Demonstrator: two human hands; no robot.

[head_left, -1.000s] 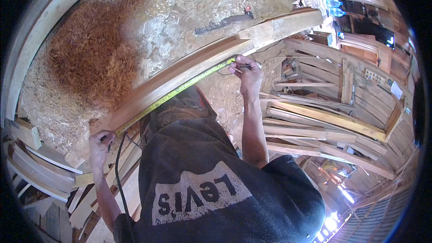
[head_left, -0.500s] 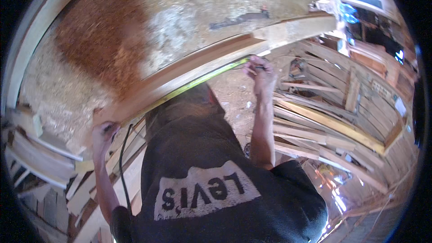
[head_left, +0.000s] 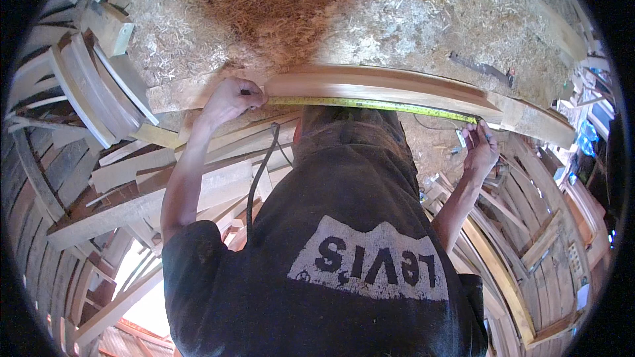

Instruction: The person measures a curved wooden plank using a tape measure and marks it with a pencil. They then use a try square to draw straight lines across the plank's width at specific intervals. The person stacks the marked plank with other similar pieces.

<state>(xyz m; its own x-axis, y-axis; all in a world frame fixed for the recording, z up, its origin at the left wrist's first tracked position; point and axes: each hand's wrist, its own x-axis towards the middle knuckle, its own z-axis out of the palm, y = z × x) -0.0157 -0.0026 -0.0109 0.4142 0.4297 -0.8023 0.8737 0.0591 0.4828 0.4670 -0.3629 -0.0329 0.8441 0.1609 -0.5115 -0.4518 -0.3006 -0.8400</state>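
Head view, looking down past a dark printed T-shirt [head_left: 344, 244]. Left hand [head_left: 228, 100]: fingers curled shut, pinching the near end of a yellow measuring tape [head_left: 370, 104] against the left end of a long wooden plank [head_left: 377, 86]. Right hand [head_left: 479, 149]: fingers closed around the far end of the tape at the plank's lower edge; whether it also grips a small tool I cannot tell. Tape: drawn taut between the 2 hands, lying flat along the near edge of the plank. Plank: pale brown, smooth, resting across a surface thick with wood shavings [head_left: 397, 20]; a reddish-brown heap of finer fibre [head_left: 278, 0] sits just beyond it. Dark flat tool [head_left: 479, 68]: on the shavings, well apart from both hands, toward the right. Black cord [head_left: 258, 178]: hanging below the left hand. Stacked timber offcuts [head_left: 99, 73]: piled at left. Wooden frames and slats [head_left: 529, 238]: heaped at right, beneath the right forearm.
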